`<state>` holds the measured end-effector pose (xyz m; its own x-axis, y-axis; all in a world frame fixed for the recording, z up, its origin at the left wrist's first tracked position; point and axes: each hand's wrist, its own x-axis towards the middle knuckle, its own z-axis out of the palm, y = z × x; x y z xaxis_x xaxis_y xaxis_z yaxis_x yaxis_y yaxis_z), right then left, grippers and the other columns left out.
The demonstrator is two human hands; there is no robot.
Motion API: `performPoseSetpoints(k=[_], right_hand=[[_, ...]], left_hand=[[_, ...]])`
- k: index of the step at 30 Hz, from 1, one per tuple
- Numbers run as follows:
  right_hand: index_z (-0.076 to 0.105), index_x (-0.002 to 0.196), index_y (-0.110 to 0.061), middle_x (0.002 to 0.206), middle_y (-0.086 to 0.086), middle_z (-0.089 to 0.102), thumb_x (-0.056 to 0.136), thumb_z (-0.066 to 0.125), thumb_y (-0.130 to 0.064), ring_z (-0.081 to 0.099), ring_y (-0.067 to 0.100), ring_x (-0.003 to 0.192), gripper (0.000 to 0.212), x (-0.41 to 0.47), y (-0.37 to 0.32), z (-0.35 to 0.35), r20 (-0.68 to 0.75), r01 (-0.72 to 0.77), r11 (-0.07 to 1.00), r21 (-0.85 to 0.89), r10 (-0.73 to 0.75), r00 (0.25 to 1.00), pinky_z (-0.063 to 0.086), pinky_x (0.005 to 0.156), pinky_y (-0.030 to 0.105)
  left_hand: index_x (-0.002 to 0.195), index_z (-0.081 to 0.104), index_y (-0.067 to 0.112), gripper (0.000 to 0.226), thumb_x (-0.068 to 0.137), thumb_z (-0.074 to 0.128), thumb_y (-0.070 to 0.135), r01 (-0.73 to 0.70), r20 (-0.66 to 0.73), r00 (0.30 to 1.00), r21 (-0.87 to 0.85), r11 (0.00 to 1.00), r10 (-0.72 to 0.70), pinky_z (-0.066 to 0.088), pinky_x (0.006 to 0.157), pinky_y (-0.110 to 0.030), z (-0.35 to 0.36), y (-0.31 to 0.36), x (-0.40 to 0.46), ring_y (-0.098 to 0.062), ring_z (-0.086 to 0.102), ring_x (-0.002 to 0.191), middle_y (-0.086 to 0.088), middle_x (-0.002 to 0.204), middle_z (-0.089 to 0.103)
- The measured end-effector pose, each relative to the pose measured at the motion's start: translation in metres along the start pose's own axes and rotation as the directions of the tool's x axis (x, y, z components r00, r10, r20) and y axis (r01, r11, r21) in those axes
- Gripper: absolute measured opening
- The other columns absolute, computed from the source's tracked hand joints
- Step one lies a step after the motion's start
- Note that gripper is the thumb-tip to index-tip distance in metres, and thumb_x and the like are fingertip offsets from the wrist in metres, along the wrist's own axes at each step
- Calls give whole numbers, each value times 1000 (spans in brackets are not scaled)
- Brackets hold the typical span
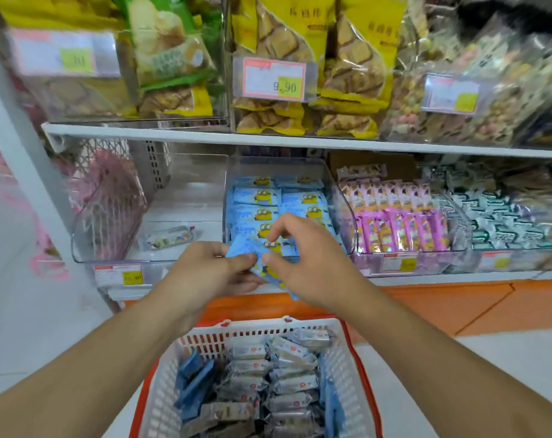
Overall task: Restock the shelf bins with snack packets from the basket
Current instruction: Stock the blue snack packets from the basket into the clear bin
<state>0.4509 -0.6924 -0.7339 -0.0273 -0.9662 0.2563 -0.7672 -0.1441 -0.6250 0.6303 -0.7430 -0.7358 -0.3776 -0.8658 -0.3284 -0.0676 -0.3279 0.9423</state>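
Under the "9.90" tag (274, 80), hands grip blue packets (262, 263)

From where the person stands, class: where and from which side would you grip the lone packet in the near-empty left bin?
Probably pinch the lone packet across its narrow width, coming from above over the bin's low front lip. It lies flat, lengthwise along the front.

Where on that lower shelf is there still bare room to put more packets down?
Mostly in the clear plastic bin left of the blue-packet bin: its floor is bare except for one small wrapped packet. The blue bin is nearly full, with both hands working at its front. The pink-packet bin to the right is packed tight.
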Motion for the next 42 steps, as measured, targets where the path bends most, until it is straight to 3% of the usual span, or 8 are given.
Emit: performPoseSetpoints(k=[6,10,13,17,23,30,38,42], right_hand=[[54,97,-29,97,-18,52,90,77,-33,42,13,105,24,18,15,-5,-30,42,988,-149,-47,998,42,88,35],[56,109,-31,97,-30,42,98,71,-27,37,3,102,19,43,34,-16,-33,-39,987,-158,35,999,36,83,32],[55,120,-31,116,-22,53,101,68,-25,42,15,112,24,78,59,-23,-28,-70,959,-274,65,997,44,91,40],[60,121,-24,105,-1,60,97,72,-14,53,26,106,28,130,98,-20,-48,-83,901,-425,69,996,42,77,37],[64,107,-22,102,4,66,77,66,1,63,30,94,38,164,127,-4,-90,-90,811,-579,46,995,51,70,33],[65,109,-23,108,4,69,89,61,-23,63,30,97,20,168,142,3,-105,-77,856,-511,27,994,57,78,38],[63,133,-15,134,7,62,101,57,-26,55,34,120,35,125,117,-8,-87,-57,868,-493,15,996,47,105,42],[65,116,-14,117,5,62,97,55,-24,57,30,108,23,49,83,3,-152,78,906,-416,-154,976,51,92,45]], left_hand=[[110,63,-7,28,94,73,14,-29,46,998,-189,981,39,63,82,-33,16,7,23,-33,76,95,-26,100,75],[102,67,5,19,95,72,22,-243,-157,952,129,961,262,62,83,-40,11,20,59,-19,76,86,-12,96,77],[113,66,22,17,96,65,25,-396,-116,760,699,596,640,46,92,-28,-11,22,88,-12,62,101,12,109,65],[139,57,19,41,99,57,25,-431,98,735,831,351,671,33,106,-21,-35,-2,114,-12,49,129,11,146,46],[139,54,25,40,100,54,30,-482,124,740,783,393,661,36,108,-23,-40,-15,119,-2,46,132,19,155,33],[141,50,31,40,101,47,38,-488,117,757,756,436,643,32,97,-17,-38,-19,119,29,38,109,29,154,27],[146,53,32,43,103,53,35,-450,77,781,757,473,620,20,112,-11,-46,-10,104,2,37,139,22,153,37],[129,65,23,31,100,58,29,-463,17,719,757,461,695,42,103,-27,-51,-18,61,-6,54,112,9,123,54]])
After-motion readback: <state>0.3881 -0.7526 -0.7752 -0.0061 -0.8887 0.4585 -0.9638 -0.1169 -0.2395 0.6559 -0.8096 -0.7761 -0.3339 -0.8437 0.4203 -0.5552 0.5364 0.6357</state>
